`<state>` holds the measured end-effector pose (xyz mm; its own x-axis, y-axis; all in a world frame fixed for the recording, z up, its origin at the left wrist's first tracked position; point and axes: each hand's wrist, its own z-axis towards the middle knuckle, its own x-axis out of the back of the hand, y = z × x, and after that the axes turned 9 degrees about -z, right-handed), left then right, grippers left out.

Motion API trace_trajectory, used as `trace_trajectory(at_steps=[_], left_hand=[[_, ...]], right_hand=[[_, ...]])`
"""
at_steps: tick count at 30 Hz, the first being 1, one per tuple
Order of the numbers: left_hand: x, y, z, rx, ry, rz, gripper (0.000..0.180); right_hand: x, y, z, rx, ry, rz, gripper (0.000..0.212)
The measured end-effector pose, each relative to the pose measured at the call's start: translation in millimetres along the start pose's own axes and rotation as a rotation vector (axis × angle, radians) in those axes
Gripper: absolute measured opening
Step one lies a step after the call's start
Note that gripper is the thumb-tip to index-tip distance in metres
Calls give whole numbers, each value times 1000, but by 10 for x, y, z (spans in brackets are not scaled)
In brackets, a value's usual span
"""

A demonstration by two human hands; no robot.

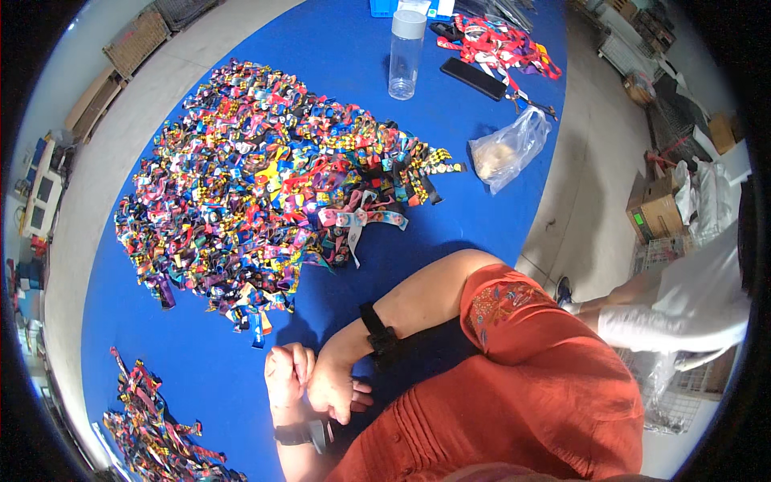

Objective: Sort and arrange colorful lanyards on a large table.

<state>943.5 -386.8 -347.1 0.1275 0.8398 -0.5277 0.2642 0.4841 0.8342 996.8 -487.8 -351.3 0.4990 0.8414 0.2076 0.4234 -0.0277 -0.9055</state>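
Your left hand (287,373) is curled into a loose fist over the blue table (385,293); you show nothing protruding from it, and I cannot tell whether anything sits inside. Your right hand (331,389) crosses just beside it, near the left wrist, fingers bent; I cannot tell whether it is closed on anything or touching the left. You wear a dark band (294,434) on the left wrist and a black strap (377,329) on the right forearm.

The large heap of multicoloured patterned strips (241,181) lies on the table beyond your hands, apart from both. A smaller strip pile (157,422) lies to your left. Farther out: a knotted-looking clear plastic bag (507,153), a black phone (474,78), a clear bottle (405,60) standing upright, red lanyards (502,42). A person in white (683,301) is at your right, off the table.
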Motion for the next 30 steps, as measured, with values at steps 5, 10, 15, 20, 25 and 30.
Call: trace_trajectory(at_steps=[5,10,15,20,25,30], left_hand=[[12,2,33,8,-37,-67,68],[108,-61,-18,16,24,-106,68],[-69,-137,-5,70,620,-200,64],[44,-22,47,69,-126,-218,66],[25,35,-15,39,-94,-176,65],[2,15,95,54,-128,-190,65]], right_hand=[[31,220,259,-60,-153,125,49],[-87,-176,-221,-46,241,-150,35],[-225,-670,-1159,-103,1083,-299,23],[-701,-1016,-2361,-584,1740,-660,37],[-1571,-1090,-3231,-1632,1717,-905,73],[-2342,-1036,-3487,-1919,1581,-346,79]])
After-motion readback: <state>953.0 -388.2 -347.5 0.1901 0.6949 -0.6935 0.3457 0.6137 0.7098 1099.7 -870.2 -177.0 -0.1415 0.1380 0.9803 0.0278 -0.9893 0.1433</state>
